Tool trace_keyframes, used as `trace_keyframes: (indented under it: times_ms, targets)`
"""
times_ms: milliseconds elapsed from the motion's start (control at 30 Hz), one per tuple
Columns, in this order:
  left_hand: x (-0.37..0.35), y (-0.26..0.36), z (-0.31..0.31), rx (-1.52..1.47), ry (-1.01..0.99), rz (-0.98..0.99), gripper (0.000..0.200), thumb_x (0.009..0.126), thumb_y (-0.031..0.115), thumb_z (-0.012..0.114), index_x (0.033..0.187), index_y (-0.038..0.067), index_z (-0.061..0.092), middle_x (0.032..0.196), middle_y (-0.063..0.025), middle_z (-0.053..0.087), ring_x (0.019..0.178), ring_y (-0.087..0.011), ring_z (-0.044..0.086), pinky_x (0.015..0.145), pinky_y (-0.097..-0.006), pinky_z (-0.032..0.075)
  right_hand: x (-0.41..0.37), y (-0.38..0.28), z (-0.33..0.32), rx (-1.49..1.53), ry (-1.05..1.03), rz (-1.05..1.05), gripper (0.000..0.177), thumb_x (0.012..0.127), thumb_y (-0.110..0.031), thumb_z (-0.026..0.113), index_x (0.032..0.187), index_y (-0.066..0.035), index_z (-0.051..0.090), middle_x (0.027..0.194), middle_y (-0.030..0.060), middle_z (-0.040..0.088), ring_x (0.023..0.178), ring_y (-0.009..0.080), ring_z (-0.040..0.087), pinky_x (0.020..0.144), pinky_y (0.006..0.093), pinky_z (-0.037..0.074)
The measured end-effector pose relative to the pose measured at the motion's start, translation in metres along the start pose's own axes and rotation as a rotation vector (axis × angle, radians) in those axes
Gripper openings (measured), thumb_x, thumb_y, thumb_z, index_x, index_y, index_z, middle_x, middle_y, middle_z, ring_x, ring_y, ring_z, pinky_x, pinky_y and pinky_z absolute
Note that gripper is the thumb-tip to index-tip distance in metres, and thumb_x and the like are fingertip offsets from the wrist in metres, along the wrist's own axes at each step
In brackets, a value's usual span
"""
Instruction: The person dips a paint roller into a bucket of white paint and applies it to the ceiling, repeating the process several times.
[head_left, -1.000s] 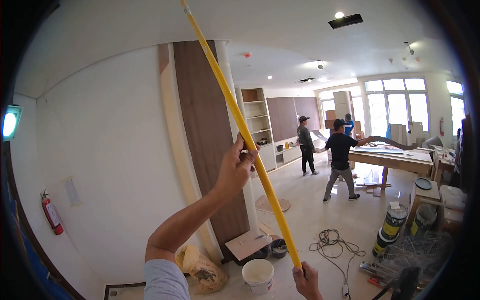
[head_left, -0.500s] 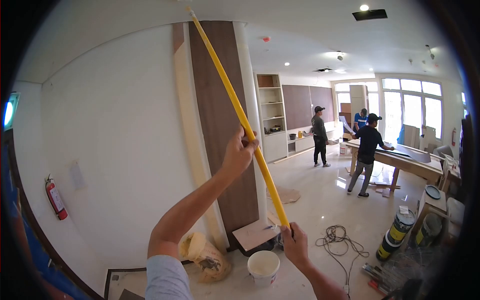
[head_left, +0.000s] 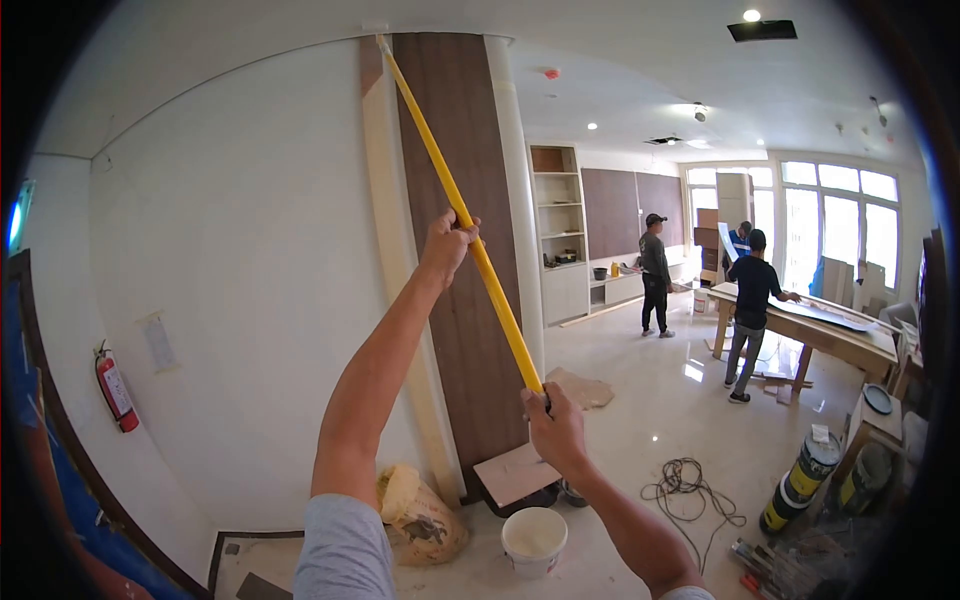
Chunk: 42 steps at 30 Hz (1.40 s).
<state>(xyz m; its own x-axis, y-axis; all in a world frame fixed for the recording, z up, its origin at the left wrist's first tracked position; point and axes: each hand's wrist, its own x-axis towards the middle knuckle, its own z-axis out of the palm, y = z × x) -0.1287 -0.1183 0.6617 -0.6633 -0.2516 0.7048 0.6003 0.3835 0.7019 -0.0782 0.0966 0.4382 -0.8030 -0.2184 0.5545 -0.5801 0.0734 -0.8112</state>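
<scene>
A long yellow extension pole (head_left: 428, 140) slants up to the left, from my hands to the edge where wall and ceiling meet. At its top a small pale head (head_left: 376, 29) is against or close to the ceiling; its kind is hard to make out. My left hand (head_left: 448, 247) is closed around the middle of the pole, arm stretched upward. Lower down, my right hand (head_left: 556, 420) grips the bottom end. Behind the pole stands a dark wood-grain panel (head_left: 450, 300) beside the white wall (head_left: 240, 300).
Below me are a white bucket (head_left: 534, 560), a sack (head_left: 425, 525) and a board (head_left: 515, 473). A coiled cable (head_left: 685, 495) lies on the floor. Stacked pails (head_left: 800, 485) stand right. Several people work near a table (head_left: 800, 325). A fire extinguisher (head_left: 116, 390) hangs left.
Both hands have moved up and left in view with the pole, and its top sits by the wall-ceiling edge. The view has shifted slightly. The person at the table has straightened somewhat.
</scene>
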Motion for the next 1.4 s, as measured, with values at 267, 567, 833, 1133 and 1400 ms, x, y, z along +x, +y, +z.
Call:
trace_keyframes:
  times_ms: [267, 567, 833, 1133, 1400]
  targets:
    - [0.013, -0.006, -0.008, 0.007, 0.038, 0.008, 0.015, 0.094, 0.0, 0.055, 0.109, -0.001, 0.056, 0.101, -0.0111, 0.06, 0.085, -0.0214, 0.065, 0.086, -0.0334, 0.054, 0.01, -0.008, 0.008, -0.03, -0.011, 0.005, 0.034, 0.097, -0.034, 0.059, 0.096, 0.0, 0.06, 0.071, 0.0135, 0.066, 0.067, 0.0312, 0.066, 0.064, 0.0418, 0.049]
    - [-0.084, 0.02, 0.028, 0.037, -0.093, 0.029, 0.027, 0.097, 0.002, 0.053, 0.123, 0.002, 0.049, 0.107, -0.0071, 0.056, 0.09, -0.0195, 0.064, 0.086, -0.0349, 0.056, -0.077, 0.036, -0.021, -0.072, 0.059, -0.085, 0.027, 0.096, -0.029, 0.062, 0.096, -0.002, 0.059, 0.068, 0.0115, 0.064, 0.063, 0.0297, 0.064, 0.06, 0.0406, 0.048]
    - [-0.188, 0.06, 0.064, 0.07, -0.214, 0.109, 0.034, 0.096, 0.002, 0.059, 0.125, 0.002, 0.042, 0.102, -0.0071, 0.053, 0.09, -0.0132, 0.057, 0.083, -0.03, 0.052, -0.18, 0.065, -0.06, -0.057, 0.109, -0.11, 0.019, 0.095, -0.017, 0.062, 0.098, 0.001, 0.058, 0.064, 0.0085, 0.062, 0.055, 0.0202, 0.06, 0.055, 0.033, 0.047]
    - [-0.28, 0.119, 0.095, 0.094, -0.473, 0.096, 0.069, 0.099, 0.022, 0.06, 0.147, -0.002, 0.016, 0.118, -0.0125, 0.046, 0.105, -0.02, 0.059, 0.09, -0.0322, 0.053, -0.275, 0.073, -0.109, -0.058, 0.213, -0.133, 0.023, 0.098, -0.024, 0.057, 0.092, -0.002, 0.056, 0.063, 0.0115, 0.055, 0.052, 0.026, 0.053, 0.051, 0.0381, 0.041]
    - [-0.335, 0.157, 0.108, 0.084, -0.668, 0.14, 0.09, 0.098, 0.028, 0.062, 0.152, -0.002, -0.004, 0.127, -0.0211, 0.042, 0.118, -0.0312, 0.056, 0.079, -0.0335, 0.059, -0.339, 0.075, -0.14, -0.083, 0.168, -0.02, 0.031, 0.099, -0.033, 0.054, 0.091, -0.004, 0.056, 0.064, 0.0102, 0.052, 0.053, 0.0224, 0.05, 0.05, 0.0378, 0.041]
